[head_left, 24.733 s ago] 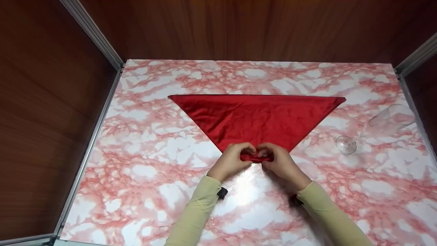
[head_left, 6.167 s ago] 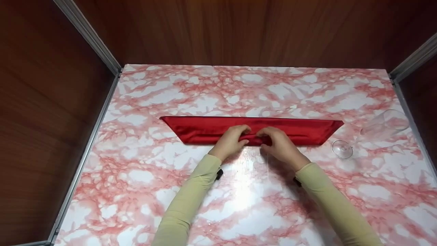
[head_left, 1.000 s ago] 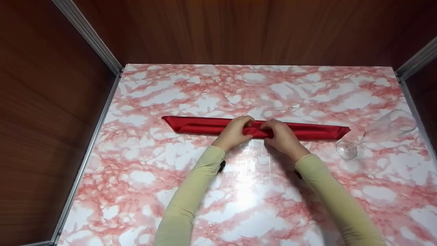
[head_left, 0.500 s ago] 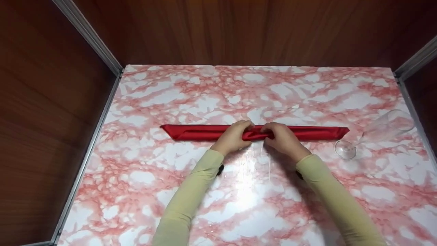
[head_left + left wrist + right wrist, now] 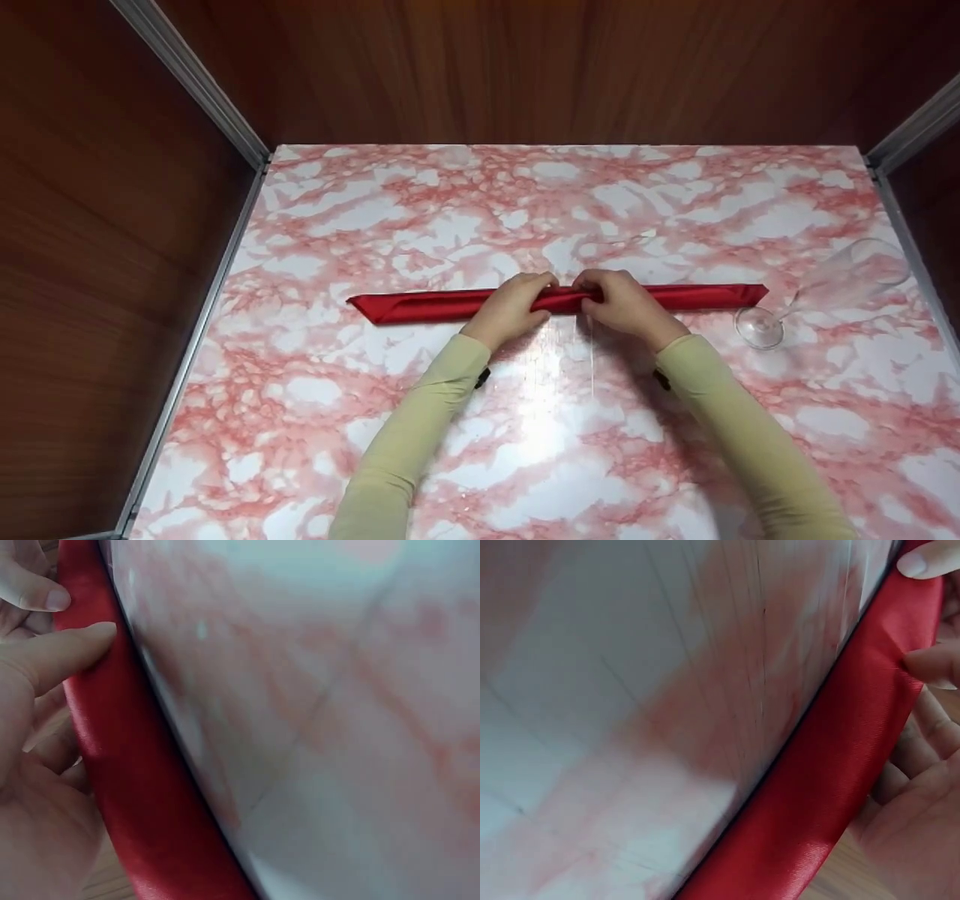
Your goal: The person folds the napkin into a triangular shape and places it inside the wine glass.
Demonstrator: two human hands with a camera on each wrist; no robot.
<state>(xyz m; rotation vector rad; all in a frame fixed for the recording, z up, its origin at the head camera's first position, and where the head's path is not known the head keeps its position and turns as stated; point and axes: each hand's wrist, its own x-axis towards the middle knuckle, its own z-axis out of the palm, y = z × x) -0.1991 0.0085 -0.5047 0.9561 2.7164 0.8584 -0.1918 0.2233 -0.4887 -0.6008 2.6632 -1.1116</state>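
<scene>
A shiny red cloth napkin (image 5: 427,306), rolled into a long narrow strip with slanted ends, lies across the table. My left hand (image 5: 512,309) grips it just left of its middle, thumb on the near side and fingers curled over the far side. Close beside it, my right hand (image 5: 624,306) pinches the roll the same way. In the left wrist view the thumb (image 5: 82,649) presses on the red satin. The right wrist view shows the strip (image 5: 832,742) between thumb and curled fingers. The parts of the roll under both palms are hidden.
A clear stemmed glass (image 5: 855,274) lies on its side at the right, its round foot (image 5: 759,328) close to the napkin's right end. The table (image 5: 315,450) has a red and white marbled top. Dark wood panels (image 5: 525,75) stand at the back and sides.
Since the earliest frame the red triangle has been rolled from its near point into a narrow strip. In the last second the strip has become narrower and come nearer, its left end most.
</scene>
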